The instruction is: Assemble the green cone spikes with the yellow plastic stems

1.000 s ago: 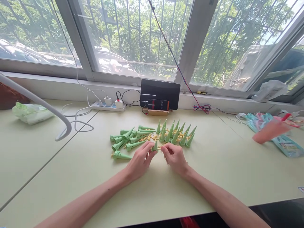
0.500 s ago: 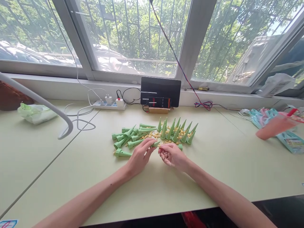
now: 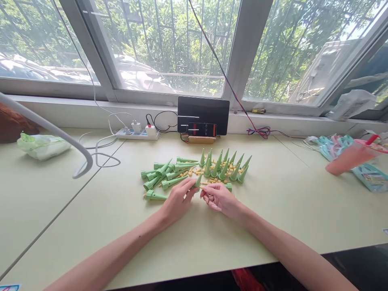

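Observation:
My left hand point(image 3: 180, 199) is closed round a green plastic cone point(image 3: 198, 181), whose tip points up. Close beside it, my right hand point(image 3: 218, 198) pinches a small yellow peg point(image 3: 203, 187) at the cone's side; whether the peg has entered the cone I cannot tell. Behind my right fingers lies another green piece point(image 3: 228, 186), partly covered. Several green cones point(image 3: 224, 169) stand upright beyond my hands, with small yellow pieces point(image 3: 194, 171) scattered among them. To the left, several ribbed-collar green cones point(image 3: 165, 173) lie in a loose pile; one cone point(image 3: 155, 195) rests apart, near my left wrist.
A dark tablet point(image 3: 203, 113) and a phone point(image 3: 202, 129) lean on a stand at the back. Left of them sits a power strip point(image 3: 136, 134) with cables. A pink drink cup point(image 3: 348, 158) stands at right, and a white lamp arm point(image 3: 54, 135) crosses the left.
My right hand has brought the yellow peg against the cone in my left hand. That cone tilted over toward the right, then came back more upright. The camera view shifted slightly.

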`<state>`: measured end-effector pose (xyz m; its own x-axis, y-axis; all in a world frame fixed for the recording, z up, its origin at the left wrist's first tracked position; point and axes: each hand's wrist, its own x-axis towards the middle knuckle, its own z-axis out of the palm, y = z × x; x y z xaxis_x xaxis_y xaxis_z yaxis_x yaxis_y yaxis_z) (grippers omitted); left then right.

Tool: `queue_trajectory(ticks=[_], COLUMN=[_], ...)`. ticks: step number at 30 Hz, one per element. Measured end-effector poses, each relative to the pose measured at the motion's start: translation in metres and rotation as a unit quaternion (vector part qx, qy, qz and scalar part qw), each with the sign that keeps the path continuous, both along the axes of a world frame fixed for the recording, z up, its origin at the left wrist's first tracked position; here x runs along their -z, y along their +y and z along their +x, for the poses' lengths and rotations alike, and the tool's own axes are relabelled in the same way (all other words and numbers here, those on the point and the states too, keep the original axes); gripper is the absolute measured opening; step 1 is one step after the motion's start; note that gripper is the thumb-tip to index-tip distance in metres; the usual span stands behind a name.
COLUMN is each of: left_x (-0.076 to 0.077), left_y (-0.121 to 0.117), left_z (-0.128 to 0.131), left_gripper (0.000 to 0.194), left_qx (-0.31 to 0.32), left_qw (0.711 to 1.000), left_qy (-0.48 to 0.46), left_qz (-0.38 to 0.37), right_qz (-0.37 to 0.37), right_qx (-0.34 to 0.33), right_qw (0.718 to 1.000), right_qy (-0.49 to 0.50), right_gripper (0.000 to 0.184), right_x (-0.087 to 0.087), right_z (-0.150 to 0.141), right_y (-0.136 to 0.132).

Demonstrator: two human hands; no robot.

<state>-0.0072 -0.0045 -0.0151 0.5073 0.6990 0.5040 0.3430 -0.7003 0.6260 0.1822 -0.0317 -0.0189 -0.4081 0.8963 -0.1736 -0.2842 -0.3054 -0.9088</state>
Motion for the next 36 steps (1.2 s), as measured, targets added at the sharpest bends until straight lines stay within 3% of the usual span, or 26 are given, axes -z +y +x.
queue_trajectory(ticks=[12,20,24,29,33,36], left_x=[0.002,-0.001,-0.002,0.002,0.006,0.006], left_y=[-0.001,-0.001,-0.001,-0.001,-0.003,-0.004], left_z=[-0.001,0.000,-0.001,-0.002,-0.001,-0.001], left_gripper=[0.024,0.030,0.030,0.020,0.044,0.052], left_qx=[-0.012,-0.022,-0.028,-0.041,-0.048,-0.046], left_qw=[0.999,0.998,0.997,0.997,0.998,0.997], left_qy=[0.050,0.059,0.068,0.059,0.050,0.063], left_qz=[-0.012,0.009,0.012,0.009,0.005,0.000], right_qz=[0.128,0.305,0.343,0.319,0.285,0.265], right_qx=[0.031,0.071,0.090,0.123,0.136,0.125], right_qw=[0.982,0.904,0.880,0.897,0.917,0.927], right_qy=[-0.133,-0.291,-0.314,-0.279,-0.242,-0.233], right_gripper=[0.039,0.041,0.040,0.039,0.040,0.042], right_x=[0.000,-0.002,0.000,0.002,0.001,0.000], right_z=[-0.002,-0.003,-0.005,-0.006,-0.006,-0.005], right_y=[-0.007,-0.013,-0.011,-0.008,-0.008,-0.008])
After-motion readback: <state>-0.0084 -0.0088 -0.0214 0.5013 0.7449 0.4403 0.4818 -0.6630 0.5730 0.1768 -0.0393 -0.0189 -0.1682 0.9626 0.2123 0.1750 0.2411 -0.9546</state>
